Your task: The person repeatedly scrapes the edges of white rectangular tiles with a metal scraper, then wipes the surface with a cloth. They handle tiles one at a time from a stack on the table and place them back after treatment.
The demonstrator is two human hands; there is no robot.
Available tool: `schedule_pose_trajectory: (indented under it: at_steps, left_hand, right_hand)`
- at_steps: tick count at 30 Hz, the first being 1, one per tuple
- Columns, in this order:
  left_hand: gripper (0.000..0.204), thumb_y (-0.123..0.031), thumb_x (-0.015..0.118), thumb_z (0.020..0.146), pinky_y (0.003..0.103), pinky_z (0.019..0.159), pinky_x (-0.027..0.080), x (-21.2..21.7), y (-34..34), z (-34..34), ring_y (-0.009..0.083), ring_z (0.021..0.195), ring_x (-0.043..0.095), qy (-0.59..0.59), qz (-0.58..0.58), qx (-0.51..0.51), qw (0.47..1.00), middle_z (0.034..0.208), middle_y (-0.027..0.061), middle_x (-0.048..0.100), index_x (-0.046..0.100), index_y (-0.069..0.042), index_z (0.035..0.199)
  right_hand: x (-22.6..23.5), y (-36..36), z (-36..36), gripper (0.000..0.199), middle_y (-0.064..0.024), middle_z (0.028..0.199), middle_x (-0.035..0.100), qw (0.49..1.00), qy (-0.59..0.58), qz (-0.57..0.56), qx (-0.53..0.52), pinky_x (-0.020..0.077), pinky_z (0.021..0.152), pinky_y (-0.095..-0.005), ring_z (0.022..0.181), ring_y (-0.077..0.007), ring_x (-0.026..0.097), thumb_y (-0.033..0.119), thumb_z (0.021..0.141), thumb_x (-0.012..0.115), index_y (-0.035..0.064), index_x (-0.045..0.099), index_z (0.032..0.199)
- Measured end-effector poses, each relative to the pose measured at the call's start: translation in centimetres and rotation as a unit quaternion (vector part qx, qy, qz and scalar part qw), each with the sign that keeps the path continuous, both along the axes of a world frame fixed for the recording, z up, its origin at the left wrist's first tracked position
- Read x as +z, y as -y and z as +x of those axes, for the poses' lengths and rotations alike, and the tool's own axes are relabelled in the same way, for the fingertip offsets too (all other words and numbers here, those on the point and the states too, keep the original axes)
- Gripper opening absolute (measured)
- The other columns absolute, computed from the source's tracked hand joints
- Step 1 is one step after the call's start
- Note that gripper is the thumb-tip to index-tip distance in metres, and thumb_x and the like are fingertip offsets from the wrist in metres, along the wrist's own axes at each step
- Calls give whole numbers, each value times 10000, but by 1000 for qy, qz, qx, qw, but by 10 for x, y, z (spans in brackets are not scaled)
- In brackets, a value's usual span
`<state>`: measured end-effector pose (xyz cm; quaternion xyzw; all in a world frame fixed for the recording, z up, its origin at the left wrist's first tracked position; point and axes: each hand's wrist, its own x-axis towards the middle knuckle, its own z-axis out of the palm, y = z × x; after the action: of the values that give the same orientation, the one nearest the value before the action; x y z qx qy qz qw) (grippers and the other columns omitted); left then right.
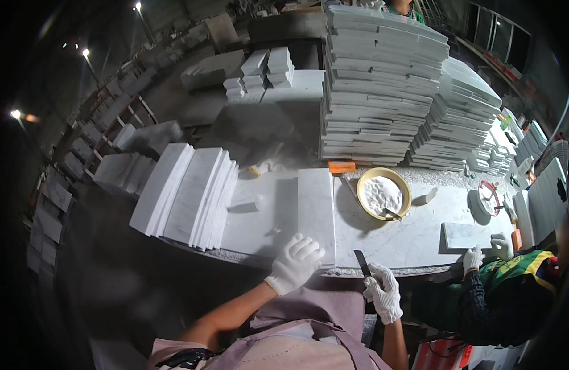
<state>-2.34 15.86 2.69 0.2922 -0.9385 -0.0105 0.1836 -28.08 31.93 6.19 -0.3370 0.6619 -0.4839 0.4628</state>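
Note:
My left hand (296, 264), in a white knit glove, rests at the near left corner of a pale marble tile (316, 206). Its fingers lie stretched over the tile's surface. The tile is long and narrow and lies lengthwise away from me on the bench. Just past the bench's front edge, my right hand (383, 292), also gloved, is closed around a putty knife (362, 263) with a dark flat blade pointing up and left. Beyond it stands a yellow bowl (361, 191) of white paste, with a dark-handled tool (392, 214) stuck in it.
Upright tiles (195, 191) stand at the bench's left end. Tall tile stacks (383, 86) rise at the back. An orange block (342, 167) lies by the bowl. At right, a co-worker's gloved hands (474, 259) are by another tile (466, 236), near a red-rimmed bowl (495, 202).

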Motion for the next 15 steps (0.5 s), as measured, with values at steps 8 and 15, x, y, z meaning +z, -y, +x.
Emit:
schedule_pose_trajectory:
  at_steps: [8,15]
  left_hand:
    - [575,-480,553,1050,522,1276,270,7,79,-39,365,1500,445,56,-11,85,995,1582,156,540,609,-104,1482]
    - [573,-456,586,1025,530,1270,276,-1,71,-42,382,1471,472,46,-26,82,995,1537,189,566,621,-67,1445]
  right_hand:
    - [-33,44,28,446,-44,902,653,985,163,-39,-29,500,556,-249,631,-95,590,126,1040,688,31,574,1460]
    - [-37,129,4,400,-13,996,681,995,72,-55,29,544,638,-257,729,-85,631,111,1047,663,92,626,1446]
